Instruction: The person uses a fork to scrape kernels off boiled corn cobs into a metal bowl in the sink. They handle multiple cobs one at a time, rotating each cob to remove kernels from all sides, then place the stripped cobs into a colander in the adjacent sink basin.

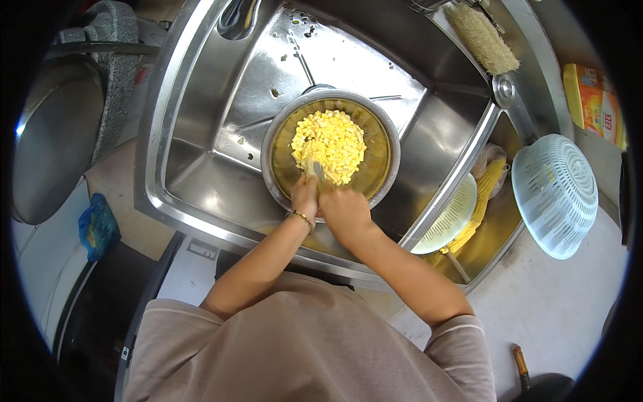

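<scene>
A round stainless steel basin (269, 145) stands in the large sink compartment, with a heap of cut yellow corn kernels (344, 145) on its bottom. Over the basin's near side, my left hand (305, 197) grips a corn cob (313, 151) by its lower end, the tip pointing away from me over the kernels. My right hand (346, 208), close beside it, is closed around a tool with a metal blade (318, 170) that lies against the cob. The tool's handle is hidden in my fist, so its exact kind cannot be told.
The smaller sink compartment holds a pale green colander (452, 216) and several corn cobs (482, 196). A light blue plastic basket (557, 196) leans at its right rim. A loofah (482, 40) lies behind. Far left are a metal lid (58, 140) and a blue plastic bag (98, 228).
</scene>
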Demonstrator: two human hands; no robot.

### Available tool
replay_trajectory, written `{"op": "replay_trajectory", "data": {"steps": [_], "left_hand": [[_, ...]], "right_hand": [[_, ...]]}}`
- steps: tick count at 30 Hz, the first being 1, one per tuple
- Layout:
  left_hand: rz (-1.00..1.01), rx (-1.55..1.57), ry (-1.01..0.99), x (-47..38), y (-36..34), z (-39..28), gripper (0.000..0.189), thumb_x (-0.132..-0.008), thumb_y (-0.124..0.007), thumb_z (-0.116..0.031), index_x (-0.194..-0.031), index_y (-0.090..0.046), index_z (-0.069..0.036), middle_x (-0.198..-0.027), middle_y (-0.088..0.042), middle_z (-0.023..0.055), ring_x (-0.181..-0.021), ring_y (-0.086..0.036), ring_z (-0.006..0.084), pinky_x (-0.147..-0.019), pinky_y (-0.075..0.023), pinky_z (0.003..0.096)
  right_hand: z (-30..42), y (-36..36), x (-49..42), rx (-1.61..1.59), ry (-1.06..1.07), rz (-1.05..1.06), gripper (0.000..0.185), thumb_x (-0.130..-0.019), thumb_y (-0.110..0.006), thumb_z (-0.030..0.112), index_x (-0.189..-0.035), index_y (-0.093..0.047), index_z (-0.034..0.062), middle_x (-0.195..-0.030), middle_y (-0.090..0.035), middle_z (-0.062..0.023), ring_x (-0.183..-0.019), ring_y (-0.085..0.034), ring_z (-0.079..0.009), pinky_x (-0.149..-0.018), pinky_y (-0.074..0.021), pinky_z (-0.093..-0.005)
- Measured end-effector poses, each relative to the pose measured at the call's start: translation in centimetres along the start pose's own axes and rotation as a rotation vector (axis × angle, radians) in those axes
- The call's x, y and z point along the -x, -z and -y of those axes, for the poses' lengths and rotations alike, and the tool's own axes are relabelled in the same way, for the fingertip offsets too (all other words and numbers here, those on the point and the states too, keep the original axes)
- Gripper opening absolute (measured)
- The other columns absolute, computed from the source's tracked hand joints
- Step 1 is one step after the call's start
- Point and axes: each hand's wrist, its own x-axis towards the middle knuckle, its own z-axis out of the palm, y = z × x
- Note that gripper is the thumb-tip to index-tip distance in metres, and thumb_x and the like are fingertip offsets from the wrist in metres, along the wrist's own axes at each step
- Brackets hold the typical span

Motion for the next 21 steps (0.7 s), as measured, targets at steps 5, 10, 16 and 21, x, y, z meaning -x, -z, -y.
{"op": "replay_trajectory", "data": {"steps": [5, 10, 16, 21], "left_hand": [[0.098, -0.048, 0.184, 2.8, -0.4, -4.8, 0.020, -0.084, -0.043, -0.020, -0.095, -0.050, -0.005, -0.061, -0.045, 0.0046, -0.038, -0.043, 0.0145, -0.028, -0.0295, 0.0256], [0.159, 0.026, 0.256, 3.1, 0.9, -4.5, 0.019, -0.083, -0.049, -0.024, -0.092, -0.048, -0.008, -0.070, -0.052, 0.0072, -0.045, -0.046, 0.0137, -0.034, -0.0338, 0.0235], [0.275, 0.164, 0.396, 1.9, 1.7, -5.6, 0.024, -0.084, -0.051, -0.030, -0.098, -0.048, -0.010, -0.073, -0.053, 0.0082, -0.044, -0.045, 0.0132, -0.034, -0.0349, 0.0224], [0.024, -0.167, 0.222, 2.7, 0.2, -5.1, 0.028, -0.087, -0.044, -0.036, -0.099, -0.052, -0.013, -0.064, -0.049, 0.0062, -0.035, -0.038, 0.0133, -0.027, -0.0274, 0.0248]], "right_hand": [[-2.4, -1.2, -6.1, -0.153, -0.066, 0.121, 0.012, -0.074, -0.059, 0.010, -0.081, -0.061, 0.0006, -0.080, -0.064, -0.0167, -0.073, -0.064, -0.0291, -0.062, -0.0528, -0.0356], [-5.5, -1.2, -9.5, -0.309, -0.238, 0.063, 0.018, -0.075, -0.060, 0.014, -0.084, -0.065, -0.0004, -0.076, -0.064, -0.0187, -0.071, -0.064, -0.0277, -0.062, -0.0508, -0.0348], [-6.5, -1.0, -2.9, -0.643, -0.258, -0.219, 0.019, -0.079, -0.059, 0.017, -0.087, -0.066, 0.0011, -0.071, -0.061, -0.0206, -0.061, -0.062, -0.0298, -0.056, -0.0487, -0.0346], [-2.4, 2.6, 1.7, -0.161, -0.112, -0.044, 0.021, -0.081, -0.057, 0.023, -0.094, -0.063, 0.0085, -0.060, -0.059, -0.0168, -0.059, -0.061, -0.0316, -0.055, -0.0497, -0.0396]]}}
